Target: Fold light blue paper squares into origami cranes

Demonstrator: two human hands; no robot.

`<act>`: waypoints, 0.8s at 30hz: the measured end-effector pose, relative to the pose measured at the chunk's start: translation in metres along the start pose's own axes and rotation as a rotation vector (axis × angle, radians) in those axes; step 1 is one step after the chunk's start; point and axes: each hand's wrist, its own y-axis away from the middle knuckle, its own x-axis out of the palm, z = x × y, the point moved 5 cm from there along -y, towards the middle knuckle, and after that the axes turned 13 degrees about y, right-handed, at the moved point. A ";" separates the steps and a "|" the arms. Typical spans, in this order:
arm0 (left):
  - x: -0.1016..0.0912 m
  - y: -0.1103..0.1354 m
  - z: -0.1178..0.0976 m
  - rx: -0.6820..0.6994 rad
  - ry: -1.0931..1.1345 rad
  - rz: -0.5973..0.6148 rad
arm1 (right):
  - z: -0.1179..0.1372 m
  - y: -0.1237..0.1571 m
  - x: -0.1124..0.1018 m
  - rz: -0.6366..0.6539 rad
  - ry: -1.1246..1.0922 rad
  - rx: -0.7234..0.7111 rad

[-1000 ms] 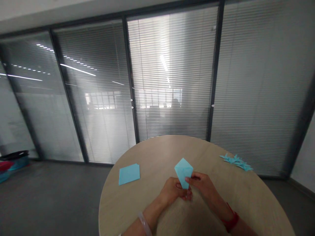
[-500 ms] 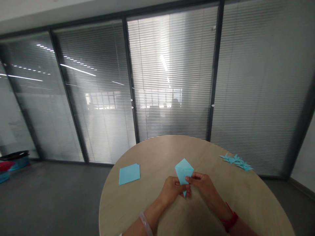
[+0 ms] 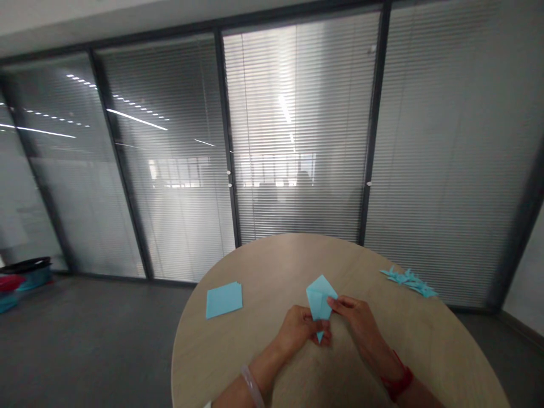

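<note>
A light blue paper (image 3: 319,296) folded into a kite shape stands between my hands above the table. My left hand (image 3: 301,328) pinches its lower part, and its narrow tip pokes out below the fingers. My right hand (image 3: 352,316) holds the paper's right edge between thumb and fingers. A pale bangle (image 3: 250,386) circles my left wrist, and a red band (image 3: 397,385) circles my right wrist.
The round light wood table (image 3: 255,357) holds a small stack of blue paper squares (image 3: 224,300) to the left and a heap of folded blue paper pieces (image 3: 408,282) at the right. Coloured bags (image 3: 21,280) lie on the floor beyond. Glass panels with blinds stand behind.
The folded paper has tilted slightly and shifted right. My right hand has moved a little right along its edge, and my left hand stays nearly in place.
</note>
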 end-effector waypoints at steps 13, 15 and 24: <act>-0.005 -0.005 0.005 0.040 -0.137 -0.062 | 0.004 0.003 -0.005 -0.085 -0.017 0.016; -0.006 -0.005 0.002 0.091 -0.223 -0.075 | 0.005 0.003 -0.004 -0.082 -0.033 0.023; -0.002 -0.008 0.006 0.155 0.057 -0.042 | 0.005 0.003 -0.001 -0.057 -0.026 -0.006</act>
